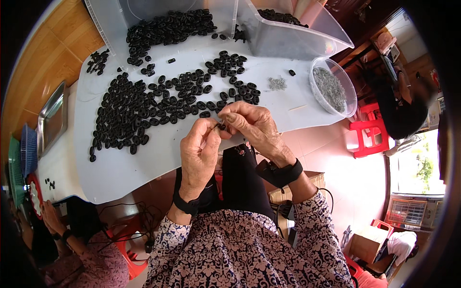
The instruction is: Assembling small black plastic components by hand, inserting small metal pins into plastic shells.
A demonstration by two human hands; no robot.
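My left hand [198, 152] and my right hand [257, 128] meet over the table's near edge. Both are closed, fingertips together around a small black piece [221, 127]; the fingers cover most of it, so its full shape is hidden. Whether the right fingertips also pinch something thinner is too small to make out. Just beyond my hands, many black oval plastic pieces [173, 98] with small holes lie spread over the pale table [115, 180]. To the right are a small heap of thin silvery bits [277, 84] and a lone black piece [292, 72].
Two clear plastic bins [297, 43] with black pieces stand at the back. A round clear tub [353, 103] of silvery bits sits at the right edge, near a thin stick [297, 107]. Red stools [370, 137] stand on the floor. Another person's hand [52, 216] is at lower left.
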